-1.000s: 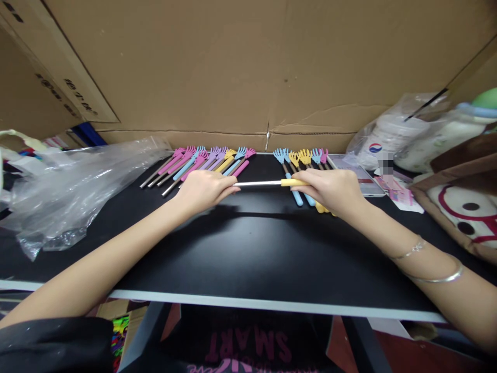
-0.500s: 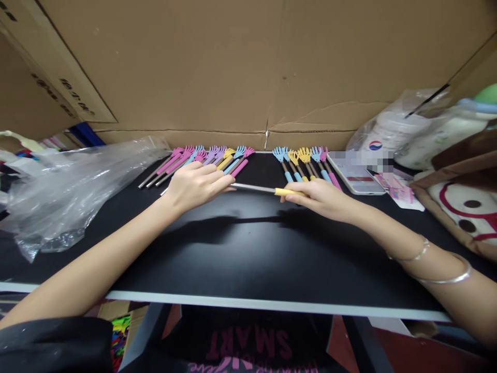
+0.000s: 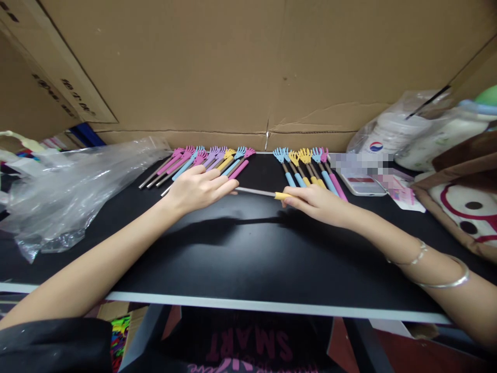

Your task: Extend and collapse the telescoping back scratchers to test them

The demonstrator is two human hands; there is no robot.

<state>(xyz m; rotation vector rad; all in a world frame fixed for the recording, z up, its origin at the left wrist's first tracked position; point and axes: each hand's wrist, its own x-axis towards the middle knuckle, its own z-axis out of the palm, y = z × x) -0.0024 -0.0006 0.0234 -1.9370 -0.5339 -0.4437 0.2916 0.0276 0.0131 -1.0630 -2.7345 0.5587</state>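
Both hands hold a metal rod with a yellow grip, level above the black table; it looks like a back scratcher. My left hand is closed round the rod's left end and hides what is there. On the yellow grip, my right hand is closed, thumb and fingers pinching it. Behind my left hand lies a row of pink, blue, purple and yellow back scratchers. A second row of back scratchers, blue, yellow and pink, lies behind my right hand.
A crumpled clear plastic bag lies on the left. To the right are a phone, a pink card, a white cup in a plastic bag and a brown bag. A cardboard wall stands behind.
Both hands have sunk slightly with the rod, still gripping its two ends. My right hand now covers more of the yellow grip. The rows behind have not moved.
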